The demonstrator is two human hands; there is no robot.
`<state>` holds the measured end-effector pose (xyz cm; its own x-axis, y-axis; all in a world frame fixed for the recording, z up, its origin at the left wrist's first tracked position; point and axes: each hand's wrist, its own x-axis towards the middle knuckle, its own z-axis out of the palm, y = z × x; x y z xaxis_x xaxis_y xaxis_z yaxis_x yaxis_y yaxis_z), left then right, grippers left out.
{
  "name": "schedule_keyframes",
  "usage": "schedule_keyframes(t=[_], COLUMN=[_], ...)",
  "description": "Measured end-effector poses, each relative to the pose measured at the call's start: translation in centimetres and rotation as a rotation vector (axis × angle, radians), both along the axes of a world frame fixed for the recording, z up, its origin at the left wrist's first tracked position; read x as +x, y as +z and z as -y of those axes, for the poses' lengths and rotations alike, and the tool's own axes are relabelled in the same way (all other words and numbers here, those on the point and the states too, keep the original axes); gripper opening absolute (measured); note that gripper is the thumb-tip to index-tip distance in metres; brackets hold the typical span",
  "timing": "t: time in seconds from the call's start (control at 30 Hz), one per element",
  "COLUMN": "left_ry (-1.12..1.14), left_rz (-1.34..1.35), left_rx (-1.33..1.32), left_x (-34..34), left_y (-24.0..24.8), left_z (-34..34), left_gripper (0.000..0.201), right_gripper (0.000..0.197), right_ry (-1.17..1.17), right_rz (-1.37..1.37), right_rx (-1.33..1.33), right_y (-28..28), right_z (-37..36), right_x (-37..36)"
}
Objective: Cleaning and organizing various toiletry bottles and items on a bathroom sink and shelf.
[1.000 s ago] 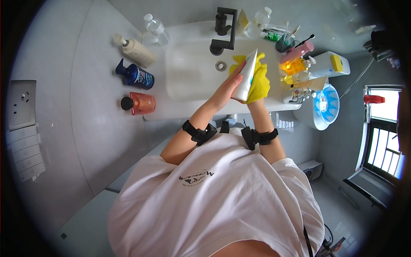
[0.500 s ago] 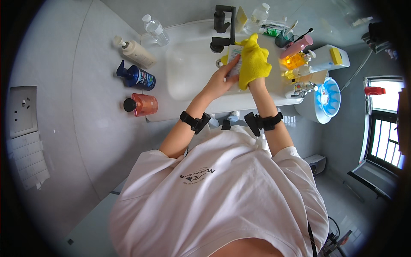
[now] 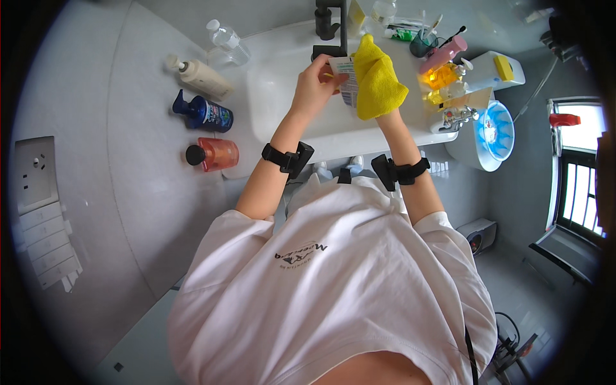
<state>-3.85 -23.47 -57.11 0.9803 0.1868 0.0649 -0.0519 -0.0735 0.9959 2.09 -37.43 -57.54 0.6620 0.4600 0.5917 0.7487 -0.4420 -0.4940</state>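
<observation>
My left hand [image 3: 312,88] is closed on the left side of a white container with a printed label [image 3: 347,83], over the sink near the black faucet [image 3: 331,40]. Whether the container is a bottle or a packet I cannot tell. A yellow cloth [image 3: 378,78] covers my right hand, of which only the wrist [image 3: 389,120] shows. The cloth lies against the container's right side. My right fingers are hidden inside it, and the cloth is bunched around them. Beneath both hands is the white sink basin [image 3: 277,90].
Along the left are a clear bottle [image 3: 228,42], a cream pump bottle [image 3: 204,78], a blue pump bottle [image 3: 204,114] and an orange-red bottle [image 3: 218,154]. To the right stand a toothbrush cup [image 3: 422,45], a pink bottle [image 3: 444,55], an amber bottle [image 3: 441,77] and a blue-lined bin [image 3: 495,138].
My left hand has moved up and left, shifting its grip to the container's upper left side. The container has turned, and the cloth has shifted slightly upward. The view has moved a little.
</observation>
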Motion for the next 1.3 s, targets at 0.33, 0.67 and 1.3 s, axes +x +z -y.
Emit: schedule_keyframes(t=[0.33,0.67,1.3], left_ry=[0.358,0.148,0.219], left_rz=[0.14,0.003,0.081], left_rx=[-0.153,-0.176,-0.415], left_x=[-1.1,-1.2,-1.4], left_y=[0.0,0.1,1.3], left_z=[1.2,1.0,4.3], left_gripper=[0.013,0.031,0.032], right_gripper=[0.046,0.049,0.022], right_ry=[0.129,0.201,-0.706], right_rz=[-0.162,-0.173,0.577], right_rx=[0.014,-0.091,-0.575], right_y=[-2.8,-0.5,-1.4], right_z=[1.8,0.9,1.7], right_x=[-0.1,2.5,-1.4])
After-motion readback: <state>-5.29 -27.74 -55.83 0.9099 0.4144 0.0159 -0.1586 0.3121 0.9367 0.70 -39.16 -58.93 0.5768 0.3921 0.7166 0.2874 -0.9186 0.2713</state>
